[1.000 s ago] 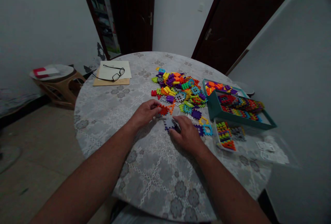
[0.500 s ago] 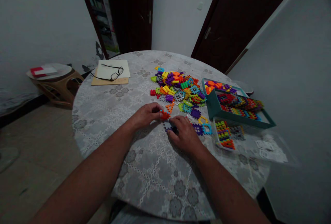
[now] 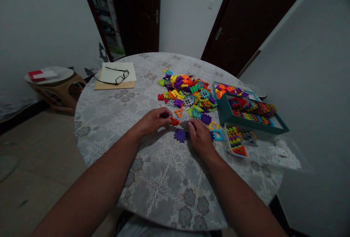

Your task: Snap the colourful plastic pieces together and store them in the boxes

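My left hand (image 3: 155,121) pinches an orange-red notched building tile (image 3: 174,121) above the tablecloth, with a bit of blue showing at its upper edge. In the fingers of my right hand (image 3: 201,135) is a grey notched building tile (image 3: 185,124), close beside the orange-red one. Whether the two tiles touch, I cannot tell. Below them a purple square tile (image 3: 180,135) lies flat on the table. An orange triangular tile (image 3: 178,112) rests just beyond my left fingertips.
A heap of colourful pieces (image 3: 188,87) spreads over the table's middle. To the right are a green box (image 3: 254,123) of sorted tiles, a clear tub (image 3: 226,146) and a plastic bag (image 3: 287,155). Glasses (image 3: 119,80) lie on papers (image 3: 131,70) at the left.
The grey tile has moved up and away from me in my right hand, which has shifted slightly right. The purple square tile now lies uncovered. My left hand has hardly moved.
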The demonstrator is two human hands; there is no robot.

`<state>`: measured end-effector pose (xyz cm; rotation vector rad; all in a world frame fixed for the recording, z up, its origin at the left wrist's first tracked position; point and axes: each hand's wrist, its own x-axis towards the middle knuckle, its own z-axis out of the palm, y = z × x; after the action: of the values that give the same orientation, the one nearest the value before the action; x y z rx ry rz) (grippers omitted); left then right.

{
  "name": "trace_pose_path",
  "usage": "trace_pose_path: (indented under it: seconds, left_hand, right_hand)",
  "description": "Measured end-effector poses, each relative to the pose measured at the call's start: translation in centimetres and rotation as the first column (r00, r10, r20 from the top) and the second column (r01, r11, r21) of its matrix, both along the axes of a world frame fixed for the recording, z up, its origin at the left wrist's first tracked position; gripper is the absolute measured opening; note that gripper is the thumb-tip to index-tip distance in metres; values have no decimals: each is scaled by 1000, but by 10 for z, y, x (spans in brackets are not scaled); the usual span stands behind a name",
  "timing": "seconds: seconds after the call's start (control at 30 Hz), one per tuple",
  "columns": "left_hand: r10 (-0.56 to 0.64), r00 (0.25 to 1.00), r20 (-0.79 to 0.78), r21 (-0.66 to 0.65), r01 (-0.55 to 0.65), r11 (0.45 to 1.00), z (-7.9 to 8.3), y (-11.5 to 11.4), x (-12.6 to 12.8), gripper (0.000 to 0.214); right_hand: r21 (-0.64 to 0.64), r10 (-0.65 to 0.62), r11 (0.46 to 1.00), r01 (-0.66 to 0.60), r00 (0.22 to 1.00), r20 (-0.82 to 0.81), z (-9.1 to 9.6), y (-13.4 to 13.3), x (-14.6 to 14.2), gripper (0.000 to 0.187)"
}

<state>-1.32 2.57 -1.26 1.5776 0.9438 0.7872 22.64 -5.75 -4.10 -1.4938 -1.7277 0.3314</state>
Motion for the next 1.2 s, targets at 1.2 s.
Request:
trace_pose_path:
  seconds: [1.2]
  left_hand:
    - [35,986,-162,177,-6,984,-9,0,2,15]
  right_hand:
    - [-247,265,953,-176,879,396,22,-33,-6,34]
